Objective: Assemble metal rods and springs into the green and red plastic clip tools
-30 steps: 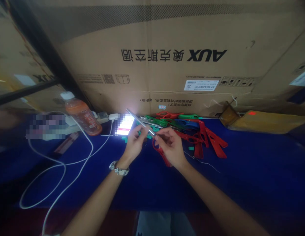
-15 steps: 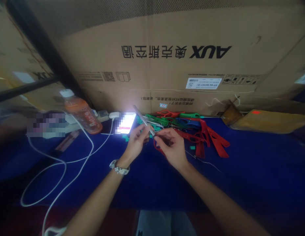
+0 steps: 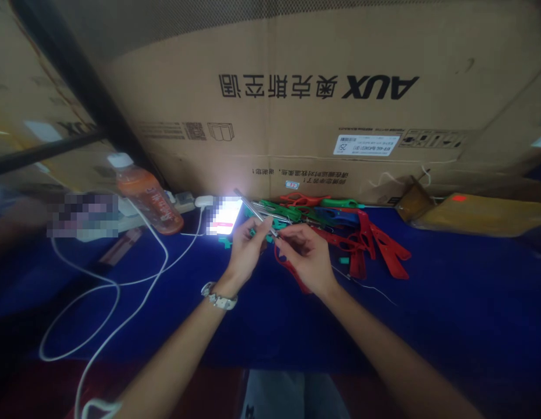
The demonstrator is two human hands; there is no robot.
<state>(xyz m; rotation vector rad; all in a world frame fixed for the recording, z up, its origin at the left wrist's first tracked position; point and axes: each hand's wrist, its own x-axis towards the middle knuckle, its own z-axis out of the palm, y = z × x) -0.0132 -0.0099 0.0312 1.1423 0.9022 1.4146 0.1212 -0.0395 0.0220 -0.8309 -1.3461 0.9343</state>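
Note:
My left hand (image 3: 246,250) is closed around a thin silver metal tube (image 3: 252,205), which slants up and to the left. My right hand (image 3: 312,256) pinches at the tube's near end, where a small part is too fine to make out. Just below the right fingers lies a red plastic handle (image 3: 292,270). Behind both hands is a heap of red, green and blue plastic pieces shaped like lighter handles, among them a green one (image 3: 338,203) and a blue one (image 3: 340,217). Thin metal rods lie among them.
A lit phone (image 3: 227,216) lies left of the heap, by a drink bottle (image 3: 148,195) leaning on a power strip (image 3: 183,202). White cable (image 3: 142,305) loops over the blue tabletop (image 3: 270,331). A large cardboard box (image 3: 270,52) walls the back; a yellow packet (image 3: 480,215) sits right.
The view has shifted slightly. Both hands stay together on the metal tube, and its near end now shows a little more between the fingertips.

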